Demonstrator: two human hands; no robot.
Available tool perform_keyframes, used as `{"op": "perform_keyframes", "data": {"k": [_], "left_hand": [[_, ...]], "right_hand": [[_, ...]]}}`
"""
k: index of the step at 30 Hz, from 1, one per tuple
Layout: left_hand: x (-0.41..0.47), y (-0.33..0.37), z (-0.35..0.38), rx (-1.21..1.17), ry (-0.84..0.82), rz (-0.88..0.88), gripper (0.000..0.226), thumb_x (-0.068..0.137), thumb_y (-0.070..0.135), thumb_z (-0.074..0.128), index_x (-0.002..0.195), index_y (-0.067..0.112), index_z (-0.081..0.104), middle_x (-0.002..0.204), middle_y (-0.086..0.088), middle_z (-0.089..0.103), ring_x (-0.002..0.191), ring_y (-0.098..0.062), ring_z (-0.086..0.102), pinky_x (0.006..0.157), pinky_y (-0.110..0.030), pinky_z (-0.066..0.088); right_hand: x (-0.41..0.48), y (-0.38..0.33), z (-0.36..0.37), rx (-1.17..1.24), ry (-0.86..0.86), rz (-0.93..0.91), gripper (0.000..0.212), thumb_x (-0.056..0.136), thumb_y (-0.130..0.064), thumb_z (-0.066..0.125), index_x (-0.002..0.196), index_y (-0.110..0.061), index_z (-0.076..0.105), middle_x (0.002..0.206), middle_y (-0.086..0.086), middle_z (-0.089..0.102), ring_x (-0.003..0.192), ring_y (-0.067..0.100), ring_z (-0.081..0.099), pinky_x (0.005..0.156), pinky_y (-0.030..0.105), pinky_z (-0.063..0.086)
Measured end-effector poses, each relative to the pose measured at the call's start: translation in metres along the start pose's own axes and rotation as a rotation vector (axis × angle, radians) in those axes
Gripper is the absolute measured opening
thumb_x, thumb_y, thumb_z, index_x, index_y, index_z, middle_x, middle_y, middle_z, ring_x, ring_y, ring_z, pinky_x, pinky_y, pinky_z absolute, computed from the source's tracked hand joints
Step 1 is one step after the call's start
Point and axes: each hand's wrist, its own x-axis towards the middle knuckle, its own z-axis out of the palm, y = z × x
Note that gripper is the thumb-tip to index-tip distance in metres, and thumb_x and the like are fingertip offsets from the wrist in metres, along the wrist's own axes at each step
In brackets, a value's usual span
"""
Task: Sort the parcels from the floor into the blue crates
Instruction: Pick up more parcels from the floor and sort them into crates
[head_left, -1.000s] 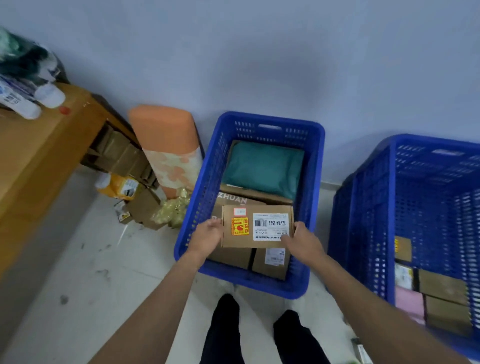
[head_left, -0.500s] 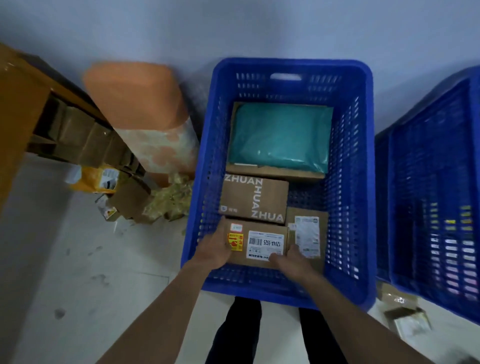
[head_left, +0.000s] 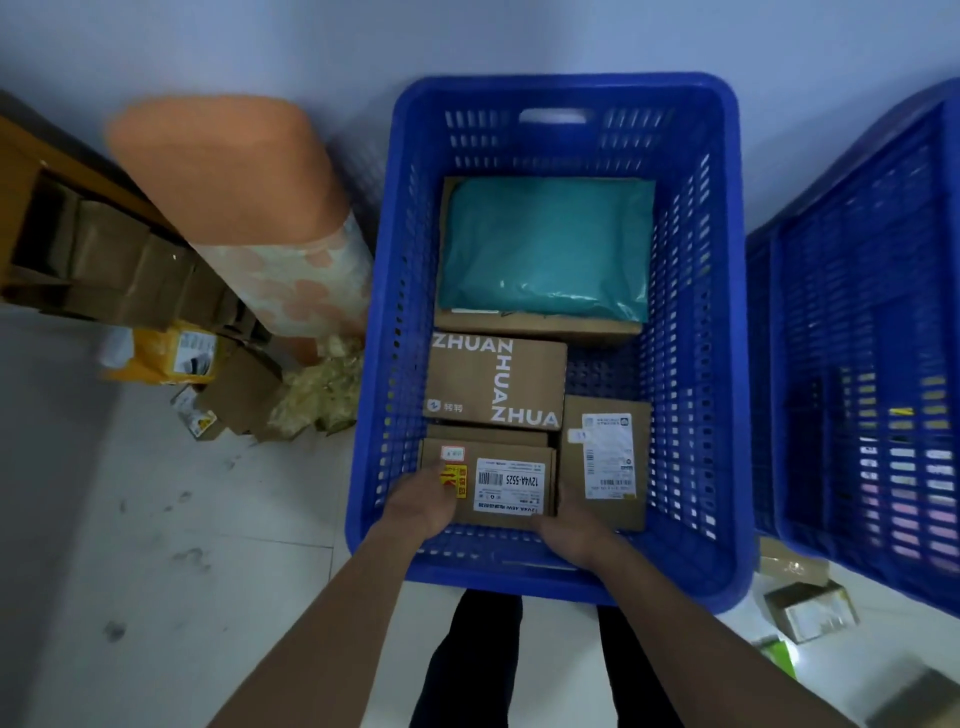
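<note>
Down in the blue crate (head_left: 375, 364) lay a green bag (head_left: 545, 249), a ZHUAN box (head_left: 467, 384) and a tall box (head_left: 605, 512). By the near wall, our left hand (head_left: 421, 504) and right hand (head_left: 571, 530) gripped the ends of the small box (head_left: 498, 486). It lay flat, long side left to right, with its label upside down to us.

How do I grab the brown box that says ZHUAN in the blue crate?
Come straight down from above and take the ZHUAN box by its short left and right ends. It lies flat, and its long sides are crowded by the far box under the teal bag and the labelled box. Bare crate floor lies open beside its right end; the left gap looks tighter.
</note>
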Motion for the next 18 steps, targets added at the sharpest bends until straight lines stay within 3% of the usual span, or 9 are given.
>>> {"op": "perform_keyframes", "data": {"k": [4,6,9,12,14,18], "left_hand": [[-0.035,0.014,-0.011,-0.124,0.018,0.007,0.045,0.102,0.027,0.040,0.146,0.031,0.047,0.126,-0.006,0.065,0.105,-0.024,0.063,0.088,-0.033,0.051],[-0.054,0.021,-0.015,-0.301,0.069,-0.005,0.038,0.100,0.026,0.040,0.132,0.034,0.059,0.109,0.001,0.066,0.093,-0.019,0.064,0.080,-0.032,0.051],[-0.088,0.032,-0.022,-0.443,0.128,-0.009,0.029,0.100,0.023,0.043,0.118,0.031,0.064,0.108,-0.004,0.068,0.093,-0.021,0.063,0.084,-0.035,0.052],[-0.126,0.044,-0.027,-0.583,0.174,-0.021,0.024,0.098,0.016,0.051,0.113,0.020,0.069,0.112,-0.015,0.069,0.101,-0.034,0.067,0.093,-0.049,0.055],[-0.150,0.052,-0.029,-0.661,0.236,-0.023,0.020,0.098,0.011,0.053,0.109,0.012,0.070,0.113,-0.020,0.069,0.105,-0.039,0.067,0.095,-0.055,0.054],[-0.195,0.069,-0.022,-0.785,0.338,-0.020,0.024,0.096,0.002,0.053,0.114,0.002,0.070,0.109,-0.023,0.071,0.095,-0.036,0.070,0.096,-0.051,0.055]], "right_hand": [[-0.039,-0.007,-0.014,-0.016,0.015,-0.055,0.079,0.084,-0.057,0.064,0.149,-0.028,0.031,0.142,-0.004,0.051,0.119,0.015,0.051,0.102,0.032,0.042],[-0.061,-0.008,-0.025,-0.029,0.029,-0.052,0.090,0.080,-0.059,0.058,0.154,-0.024,0.020,0.134,0.000,0.054,0.107,0.013,0.050,0.088,0.027,0.042],[-0.094,-0.005,-0.049,-0.058,0.080,-0.029,0.093,0.083,-0.056,0.052,0.158,-0.025,0.006,0.112,-0.003,0.058,0.091,0.013,0.055,0.070,0.026,0.042],[-0.131,-0.003,-0.077,-0.065,0.143,-0.058,0.086,0.081,-0.060,0.052,0.155,-0.031,0.019,0.134,-0.004,0.057,0.113,0.022,0.058,0.088,0.033,0.044],[-0.154,-0.002,-0.097,-0.110,0.162,-0.114,0.071,0.086,-0.052,0.054,0.149,-0.032,0.029,0.138,-0.002,0.057,0.118,0.024,0.058,0.097,0.037,0.046],[-0.190,0.005,-0.129,-0.189,0.174,-0.153,0.065,0.091,-0.041,0.057,0.148,-0.022,0.032,0.136,0.004,0.057,0.117,0.026,0.057,0.096,0.036,0.045]]}}
